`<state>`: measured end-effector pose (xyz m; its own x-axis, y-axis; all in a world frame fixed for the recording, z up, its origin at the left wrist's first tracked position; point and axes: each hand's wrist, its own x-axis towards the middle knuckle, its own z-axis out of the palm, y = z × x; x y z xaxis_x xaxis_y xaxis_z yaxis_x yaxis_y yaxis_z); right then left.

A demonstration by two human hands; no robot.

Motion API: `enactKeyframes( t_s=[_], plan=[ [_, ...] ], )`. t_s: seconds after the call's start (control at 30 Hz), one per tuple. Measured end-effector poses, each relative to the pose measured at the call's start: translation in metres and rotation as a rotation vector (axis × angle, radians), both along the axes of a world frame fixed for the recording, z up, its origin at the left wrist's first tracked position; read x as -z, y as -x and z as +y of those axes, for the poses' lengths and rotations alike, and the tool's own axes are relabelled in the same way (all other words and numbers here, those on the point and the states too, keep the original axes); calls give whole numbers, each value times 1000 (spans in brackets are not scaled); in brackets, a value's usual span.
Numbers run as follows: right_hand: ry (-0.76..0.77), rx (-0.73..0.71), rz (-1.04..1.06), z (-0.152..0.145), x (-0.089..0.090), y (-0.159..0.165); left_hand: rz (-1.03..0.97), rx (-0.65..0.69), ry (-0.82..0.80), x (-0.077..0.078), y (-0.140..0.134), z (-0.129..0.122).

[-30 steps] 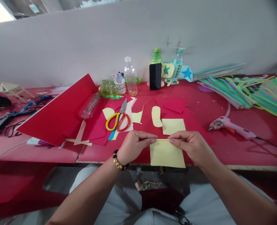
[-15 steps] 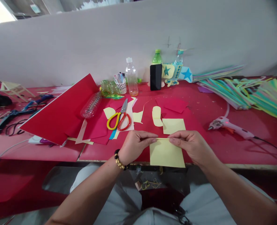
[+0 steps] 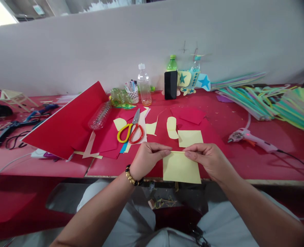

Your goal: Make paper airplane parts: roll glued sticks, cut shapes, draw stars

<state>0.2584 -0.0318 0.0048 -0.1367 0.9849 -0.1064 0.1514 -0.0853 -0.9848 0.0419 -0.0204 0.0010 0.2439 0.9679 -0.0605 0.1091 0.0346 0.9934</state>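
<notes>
A rectangular sheet of yellow paper (image 3: 182, 168) hangs between my two hands at the table's front edge, with a narrow fold along its top. My left hand (image 3: 150, 156) pinches the top left corner between thumb and fingers. At the top right corner my right hand (image 3: 207, 157) grips it the same way. Just beyond the fingers lies another yellow paper piece (image 3: 190, 138), and beside that a rounded yellow cutout (image 3: 172, 127). Scissors (image 3: 132, 128) with one yellow and one red handle rest on paper scraps, left of the sheet.
A pink glue gun (image 3: 255, 140) with a cord lies at the right. Behind stand a clear bottle (image 3: 144, 85), a pen cup (image 3: 133, 95) and a black phone (image 3: 171, 85). A red board (image 3: 72, 120) leans at the left; colourful strips (image 3: 262, 103) spread at the back right.
The yellow sheet and both hands have shifted very slightly left. The grip is the same, and the things on the table have not moved.
</notes>
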Motion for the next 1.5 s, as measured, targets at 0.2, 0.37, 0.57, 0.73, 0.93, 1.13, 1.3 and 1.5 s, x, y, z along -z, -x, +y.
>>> enactKeyframes(
  t_s=[0.2, 0.37, 0.57, 0.73, 0.93, 1.13, 1.3, 1.5],
  plan=[
    [-23, 19, 36, 0, 2, 0, -152, 11, 68, 3, 0, 0],
    [-6, 40, 53, 0, 6, 2, -126, -2, 58, 2, 0, -1],
    [3, 70, 77, 1, 6, 4, -67, -9, 34, 2, -4, -2],
    [4, 71, 87, 1, 7, 3, -31, -18, 41, 2, -6, -3],
    [-7, 77, 57, 2, 13, 2, -97, -44, 54, 5, -7, -3],
    [2, 48, 50, 3, 10, 4, -156, -56, 103, 5, -8, -1],
    [-43, 37, -9, 2, 7, 3, -192, -67, 125, 4, -8, -1],
    [-53, 70, 22, 2, 10, 3, -219, -59, 142, 6, -9, -1]
  ],
)
